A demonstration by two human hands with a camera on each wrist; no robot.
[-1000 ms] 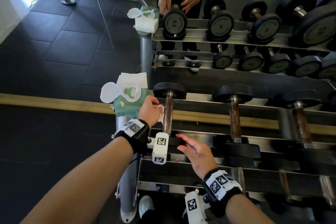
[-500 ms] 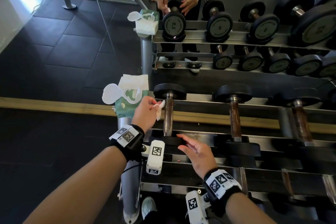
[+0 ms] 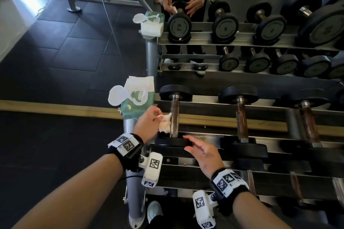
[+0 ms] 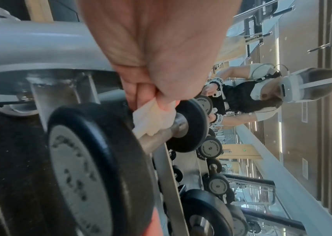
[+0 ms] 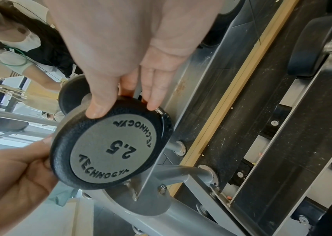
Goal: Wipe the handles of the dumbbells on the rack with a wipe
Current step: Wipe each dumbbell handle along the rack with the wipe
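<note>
Item: dumbbell (image 3: 174,117), marked 2.5 on its end plate (image 5: 108,151), leftmost on the near tier of the rack (image 3: 204,109) — a rigid one-piece weight, judged light enough for one hand to turn, and liable to roll in its cradle unless steadied at the plate. Handle (image 4: 161,132): bare metal, brown-mottled in the head view, probably slick when damp; best worked by wrapping the cloth around the shaft between the two plates. Wipe (image 3: 165,123): one, white, crumpled, soft and limp, pinched in the curled fingers of the left hand (image 3: 149,122) and pressed against the handle's left side. Right hand (image 3: 204,151): fingers straight, thumb and fingertips resting on the rim of the near plate, bracing rather than clasping. Count on this tier, as far as visible — three dumbbells with similarly stained handles, the third partly cut off at the edge; more may lie beyond. Wipe packs: one, green, lid flipped open (image 3: 135,100), on the rack's left end just beside the hand. The mirror behind repeats the set.
</note>
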